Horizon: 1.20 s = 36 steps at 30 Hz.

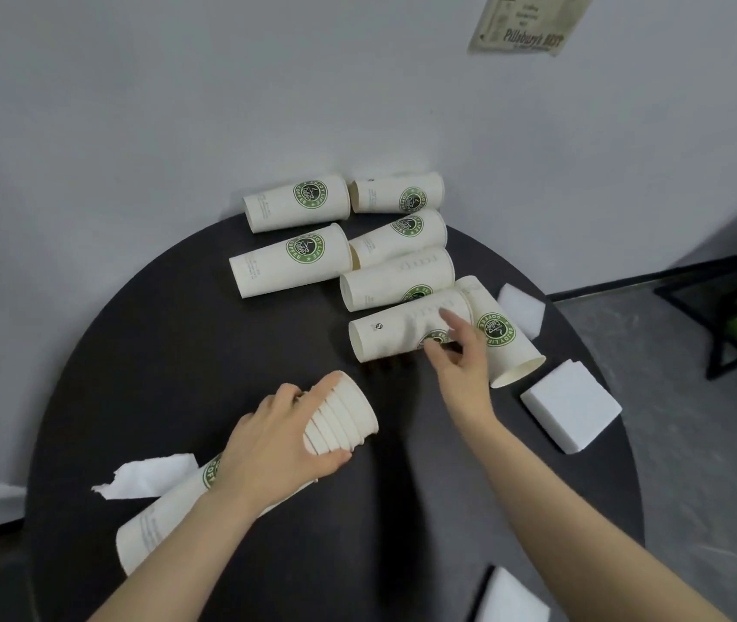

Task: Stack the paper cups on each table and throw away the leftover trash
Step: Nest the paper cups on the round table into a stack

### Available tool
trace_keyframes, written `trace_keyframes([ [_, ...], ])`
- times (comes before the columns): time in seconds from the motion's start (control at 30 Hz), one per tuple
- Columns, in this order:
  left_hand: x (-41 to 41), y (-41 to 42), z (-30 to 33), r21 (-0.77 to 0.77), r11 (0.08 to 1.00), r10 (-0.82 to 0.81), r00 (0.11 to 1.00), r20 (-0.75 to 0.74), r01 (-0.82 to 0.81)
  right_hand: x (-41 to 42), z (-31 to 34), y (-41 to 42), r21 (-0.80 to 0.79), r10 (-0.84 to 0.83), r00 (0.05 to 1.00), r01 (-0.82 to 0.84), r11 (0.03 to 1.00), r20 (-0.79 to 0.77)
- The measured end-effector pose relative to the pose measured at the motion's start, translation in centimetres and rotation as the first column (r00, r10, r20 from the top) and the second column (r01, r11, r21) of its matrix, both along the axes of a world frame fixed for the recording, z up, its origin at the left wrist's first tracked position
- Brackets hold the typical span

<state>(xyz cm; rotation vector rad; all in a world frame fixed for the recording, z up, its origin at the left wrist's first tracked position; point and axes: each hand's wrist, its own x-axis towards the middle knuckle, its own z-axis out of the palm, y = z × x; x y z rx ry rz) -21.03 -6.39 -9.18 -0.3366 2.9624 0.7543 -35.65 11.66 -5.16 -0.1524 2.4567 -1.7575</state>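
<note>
Seven loose cups (295,202) lie on their sides from 12 to 2 o'clock on the round black table (178,352), with napkins (571,410) near its edge at 3 and 8 o'clock. The left hand (277,442) curls its fingers and thumb around a nested stack of cups (339,415) at 7 o'clock. The right hand (461,356), fingers loosely spread, touches the nearest lying cup (402,327) at 2 o'clock; whether it pinches it I cannot tell.

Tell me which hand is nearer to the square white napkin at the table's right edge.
Right. The right hand rests on a lying cup beside the napkin; the left hand grips the cup stack, farther left.
</note>
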Motion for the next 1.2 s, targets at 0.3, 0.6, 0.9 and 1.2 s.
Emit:
trace_keyframes([
  [0.3,1.0,0.1,0.4,0.071,0.997,0.027,0.999,0.031,-0.029,-6.3,-0.5,1.6,0.179,-0.057,0.998,0.053,0.982,0.017],
  [0.6,1.5,0.4,0.5,0.027,1.000,0.002,1.000,-0.001,-0.002,-3.4,-1.6,1.5,0.126,-0.102,0.993,0.094,0.988,0.063],
  [0.9,1.4,0.3,0.4,0.030,1.000,0.000,1.000,0.019,-0.001,-0.2,-0.9,3.6,-0.184,-0.131,0.982,0.154,0.971,0.135],
  [1.2,1.3,0.2,0.6,0.058,0.998,-0.001,1.000,0.026,0.000,1.1,-0.4,6.1,-0.165,-0.105,0.994,0.109,0.980,0.031],
])
